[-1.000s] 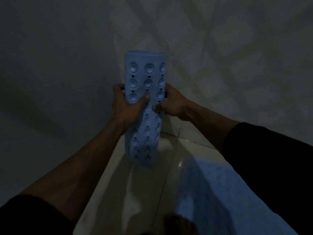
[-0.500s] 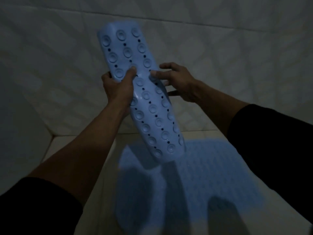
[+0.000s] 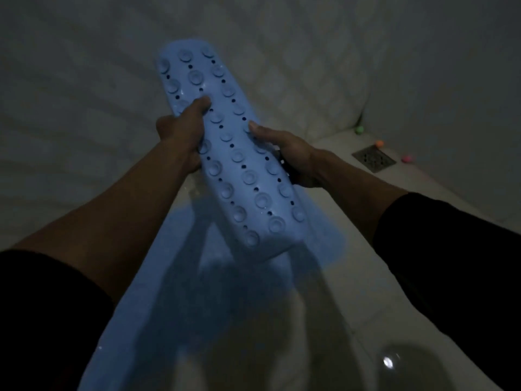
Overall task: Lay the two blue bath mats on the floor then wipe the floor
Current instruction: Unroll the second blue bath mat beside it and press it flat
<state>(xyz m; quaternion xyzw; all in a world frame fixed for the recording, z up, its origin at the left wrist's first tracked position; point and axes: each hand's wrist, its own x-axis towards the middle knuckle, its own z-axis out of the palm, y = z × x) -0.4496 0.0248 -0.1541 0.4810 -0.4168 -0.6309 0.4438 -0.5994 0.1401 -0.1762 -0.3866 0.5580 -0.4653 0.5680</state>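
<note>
I hold a rolled or folded blue bath mat (image 3: 239, 170) with suction cups and small holes in the air, tilted from upper left to lower right. My left hand (image 3: 180, 134) grips its left edge, thumb pressed on the cupped face. My right hand (image 3: 293, 156) grips the right edge, fingers curled underneath. A second blue bath mat (image 3: 225, 306) lies flat on the pale tiled floor beneath, partly in my arms' shadow.
A square floor drain (image 3: 373, 158) sits at the right near the wall corner. Small coloured balls lie around it: green (image 3: 359, 130), orange (image 3: 379, 143), pink (image 3: 407, 158). Tiled walls rise behind and to the left. A wet glint (image 3: 388, 362) shows on the floor.
My view has swung right, bringing the drain and balls into sight. The held mat stays tilted; my right hand went from touching it with loose fingers to gripping its edge.
</note>
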